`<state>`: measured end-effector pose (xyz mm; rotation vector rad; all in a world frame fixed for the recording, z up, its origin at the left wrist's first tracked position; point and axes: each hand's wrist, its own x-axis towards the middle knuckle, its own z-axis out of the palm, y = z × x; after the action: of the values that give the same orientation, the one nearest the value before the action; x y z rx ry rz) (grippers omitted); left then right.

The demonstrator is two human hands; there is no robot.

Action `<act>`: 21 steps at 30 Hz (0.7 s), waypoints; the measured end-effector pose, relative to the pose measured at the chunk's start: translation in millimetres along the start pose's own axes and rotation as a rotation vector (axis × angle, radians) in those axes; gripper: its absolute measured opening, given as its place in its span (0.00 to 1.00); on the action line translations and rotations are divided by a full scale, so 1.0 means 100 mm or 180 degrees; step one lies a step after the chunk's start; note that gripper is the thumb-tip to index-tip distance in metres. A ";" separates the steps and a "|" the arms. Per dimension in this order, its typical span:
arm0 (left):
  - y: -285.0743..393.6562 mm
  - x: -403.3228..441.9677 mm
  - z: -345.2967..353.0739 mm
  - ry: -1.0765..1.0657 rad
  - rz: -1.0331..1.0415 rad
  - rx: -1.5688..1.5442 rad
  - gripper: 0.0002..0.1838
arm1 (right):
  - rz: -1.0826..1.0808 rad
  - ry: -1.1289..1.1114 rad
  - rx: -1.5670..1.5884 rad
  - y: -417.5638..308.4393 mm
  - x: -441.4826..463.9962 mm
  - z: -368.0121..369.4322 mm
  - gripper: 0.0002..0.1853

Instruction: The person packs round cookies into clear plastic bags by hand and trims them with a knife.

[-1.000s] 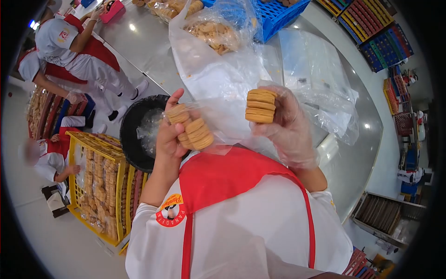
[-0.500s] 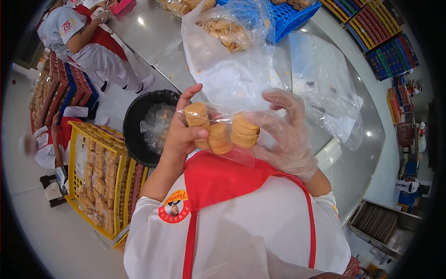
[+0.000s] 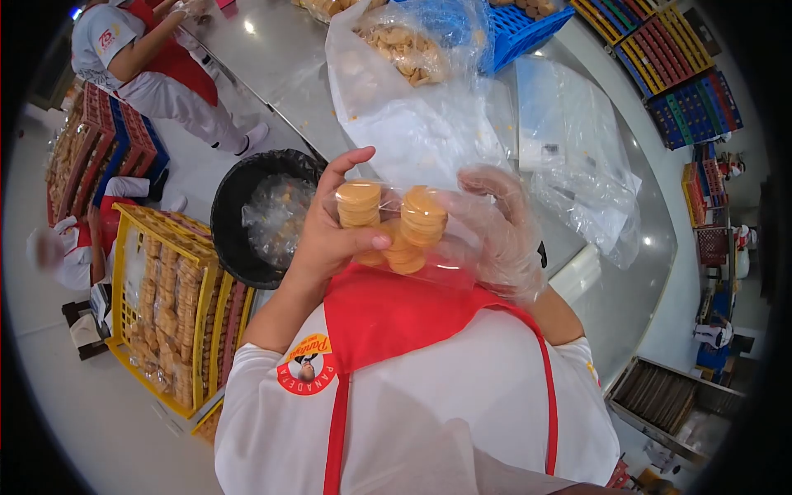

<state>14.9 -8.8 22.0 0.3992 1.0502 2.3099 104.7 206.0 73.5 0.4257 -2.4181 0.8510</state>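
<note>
A clear plastic bag of cookies (image 3: pixel 403 235) is held up before my chest, with round, pale-yellow cookies stacked in short columns inside. My bare left hand (image 3: pixel 340 227) grips its left end, thumb pressed across the front of the stacks. At the bag's right end, my right hand (image 3: pixel 505 239), in a loose clear plastic glove, has its fingers curled at the film; the glove's folds partly hide the fingertips. Beyond the hands, a large open plastic bag (image 3: pixel 388 124) on the metal table holds loose cookies (image 3: pixel 404 51).
Flat clear bags (image 3: pixel 569 148) lie on the metal table (image 3: pixel 276 70) at right. A black bin (image 3: pixel 227 239) with crumpled plastic stands left. Yellow crates (image 3: pixel 198 330) of packed cookies are stacked nearby. A blue crate (image 3: pixel 528 37) sits at the back. Co-workers (image 3: pixel 157 74) are at left.
The cookie stacks have shifted a little within the bag and stand closer together. The bag's right part now shows more slack film, and my right hand has moved slightly left.
</note>
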 end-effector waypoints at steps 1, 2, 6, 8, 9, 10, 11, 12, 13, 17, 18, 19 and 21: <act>0.00 0.01 0.01 0.0001 0.0021 0.0026 0.57 | 0.0005 0.0029 0.0053 0.01 -0.02 0.00 0.32; 0.02 0.00 0.02 0.0032 0.0054 0.0027 0.57 | 0.0009 0.0059 0.0105 0.03 -0.06 0.01 0.32; 0.05 -0.04 0.07 0.0039 0.0162 0.0450 0.56 | 0.0101 0.0211 0.0447 0.15 -0.13 0.11 0.28; 0.04 -0.06 0.09 0.0020 0.0215 0.0790 0.56 | 0.0123 0.0256 0.0382 0.16 -0.12 0.12 0.28; 0.06 -0.06 0.11 0.0035 0.0271 0.0918 0.56 | 0.0121 0.0280 0.0344 0.17 -0.11 0.11 0.28; 0.07 -0.05 0.12 0.0050 0.0331 0.1048 0.56 | 0.0162 0.0392 0.0030 0.16 -0.14 0.10 0.27; 0.07 -0.06 0.12 0.0088 0.0456 0.1037 0.55 | 0.0202 0.0499 -0.0280 0.15 -0.19 0.07 0.26; 0.05 -0.07 0.12 0.0136 0.0583 0.1029 0.54 | 0.0237 0.0602 -0.0581 0.15 -0.24 0.04 0.25; 0.05 -0.08 0.12 0.0190 0.0708 0.1024 0.52 | 0.0327 0.0331 -0.0118 0.18 -0.26 -0.05 0.24; 0.09 -0.06 0.14 0.0256 0.0651 0.1184 0.50 | 0.0487 -0.0265 0.1646 0.07 -0.09 -0.17 0.19; 0.05 -0.06 0.12 0.0135 0.0720 0.1363 0.49 | 0.0474 -0.0287 0.2056 0.02 -0.04 -0.12 0.18; 0.03 -0.06 0.11 0.0008 0.0789 0.1539 0.48 | 0.0533 -0.0373 0.2022 0.00 -0.03 -0.09 0.17; 0.02 -0.05 0.14 -0.0039 0.0754 0.1443 0.47 | 0.0646 -0.0549 0.1959 0.00 -0.03 -0.06 0.17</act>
<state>24.7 -4.8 31.9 0.7470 1.5987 2.2485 109.2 209.7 75.8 0.4955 -2.3366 1.7218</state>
